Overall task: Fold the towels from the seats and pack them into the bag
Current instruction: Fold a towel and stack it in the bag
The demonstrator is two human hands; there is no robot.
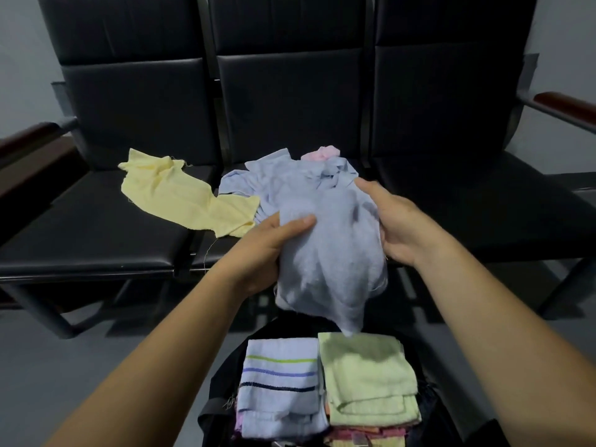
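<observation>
The blue towel (pixel 329 253) hangs bunched between both hands, its long axis vertical and its lower tip pointing down at the green towel (pixel 367 375) in the bag (pixel 219 382) below. The left hand (pixel 267 253) grips its left side, thumb across the front. The right hand (pixel 396 221) clasps the right edge. A yellow towel (pixel 180 195) lies beyond the left hand, and bare seat (pixel 483 201) spreads beyond the right.

Bare left hand (pixel 258 253) and right hand (pixel 400 227), forearms bare too.
</observation>
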